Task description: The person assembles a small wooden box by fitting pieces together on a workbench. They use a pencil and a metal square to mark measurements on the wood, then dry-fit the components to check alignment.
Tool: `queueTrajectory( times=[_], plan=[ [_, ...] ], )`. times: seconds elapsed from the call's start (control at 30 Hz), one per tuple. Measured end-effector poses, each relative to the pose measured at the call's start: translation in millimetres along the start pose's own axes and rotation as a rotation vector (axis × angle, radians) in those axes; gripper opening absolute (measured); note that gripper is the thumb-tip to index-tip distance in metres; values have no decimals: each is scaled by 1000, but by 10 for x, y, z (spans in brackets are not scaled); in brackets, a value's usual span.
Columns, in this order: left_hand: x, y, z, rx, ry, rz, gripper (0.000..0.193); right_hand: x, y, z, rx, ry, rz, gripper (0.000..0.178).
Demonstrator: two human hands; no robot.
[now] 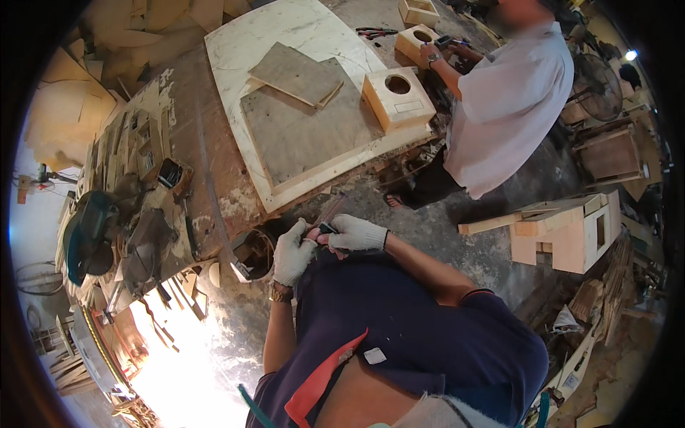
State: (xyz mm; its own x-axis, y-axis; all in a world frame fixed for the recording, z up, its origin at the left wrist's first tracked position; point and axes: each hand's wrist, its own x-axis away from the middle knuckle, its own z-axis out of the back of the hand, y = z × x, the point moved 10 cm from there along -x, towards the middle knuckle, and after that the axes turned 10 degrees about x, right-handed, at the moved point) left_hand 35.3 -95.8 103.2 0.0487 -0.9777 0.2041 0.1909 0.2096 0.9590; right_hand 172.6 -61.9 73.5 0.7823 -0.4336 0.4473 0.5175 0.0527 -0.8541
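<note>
Both my hands meet in front of my chest, in white knitted gloves with bare fingertips. My left hand (292, 255) is closed, its thumb and fingers pressed together; what it grips, if anything, is hidden. My right hand (359, 234) is closed round a small dark object (327, 228), held against the left fingertips; its kind cannot be made out. A thin brownish strip (330, 210) shows just beyond the fingers, and I cannot tell whether they touch it. Both hands are apart from the workbench edge beyond them.
On the workbench (214, 182) lie a white board (232, 50), grey plywood sheets (307, 132) and a wooden box with a round hole (399, 103). A circular-blade saw (89, 235) stands left. A co-worker (506, 100) handles another box (416, 43). A wooden frame (564, 232) stands right.
</note>
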Motion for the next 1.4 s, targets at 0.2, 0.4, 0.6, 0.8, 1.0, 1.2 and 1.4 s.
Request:
queueTrajectory(
  times=[0.2,0.4,0.6,0.8,1.0,1.2,1.4],
  plan=[
    [-479,-409,745,-226,164,44,25,141,-908,1673,598,452,42,52],
    [-1286,-673,1246,-495,45,128,27,1718,-3435,2298,1119,1044,514,50],
    [-1956,-1065,1472,-527,-45,-62,30,1061,-4482,1432,1347,544,912,53],
    [-2452,-1102,1285,-465,-158,52,43,464,-4501,1279,1299,410,941,55],
    [-2545,-1334,1424,-348,-172,129,55,193,-4476,1396,1253,371,941,57],
    [-2445,-1286,1551,-407,-76,61,53,146,-4397,1549,1221,316,1043,60],
    [-2116,-1230,1610,-438,155,70,45,239,-4171,1856,1120,318,1202,62]
  ],
)
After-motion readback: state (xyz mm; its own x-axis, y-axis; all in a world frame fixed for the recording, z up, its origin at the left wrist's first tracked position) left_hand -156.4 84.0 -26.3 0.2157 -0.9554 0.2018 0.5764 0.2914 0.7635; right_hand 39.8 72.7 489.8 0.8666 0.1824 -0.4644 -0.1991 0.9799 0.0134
